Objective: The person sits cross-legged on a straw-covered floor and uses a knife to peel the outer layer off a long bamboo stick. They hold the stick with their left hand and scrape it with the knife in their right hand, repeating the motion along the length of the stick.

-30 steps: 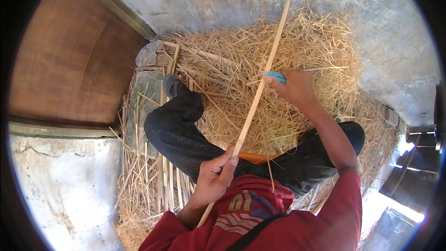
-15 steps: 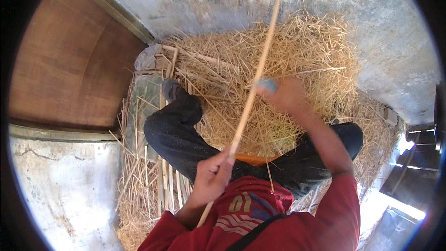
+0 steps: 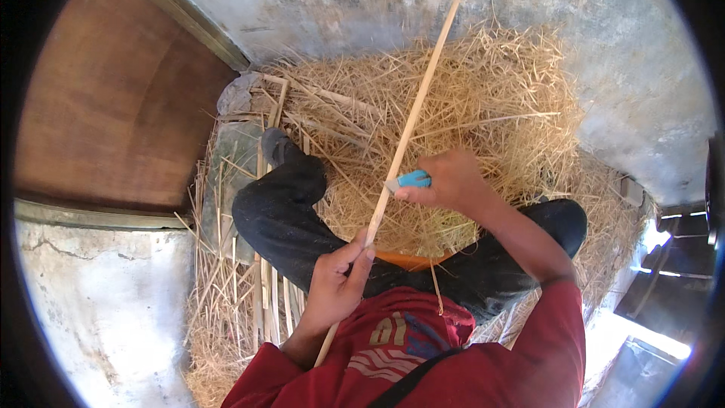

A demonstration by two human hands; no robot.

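Note:
My left hand [image 3: 341, 276] is closed round the lower part of a long pale wooden strip [image 3: 415, 113], which slants up and away to the right. The strip's lower end passes under my left forearm against the red shirt. In my right hand [image 3: 451, 181] is a utility knife [image 3: 413, 179] with a blue handle, its blade touching the strip's right edge a short way above my left hand. A thin curled shaving [image 3: 436, 287] hangs down over my lap. Between my legs shows part of an orange thing [image 3: 415, 261], mostly hidden.
A deep heap of shavings [image 3: 513, 98] fills the floor in front of me, up to the worn wall [image 3: 604, 68]. More strips [image 3: 266, 295] lie by my left leg. A brown wooden panel [image 3: 121, 98] stands at the left. Dark boards [image 3: 672, 257] are at the far right.
My right hand has come down along the strip toward me, bringing the knife from mid-strip to nearer my left hand. My left hand keeps its grip, and the strip has tilted slightly.

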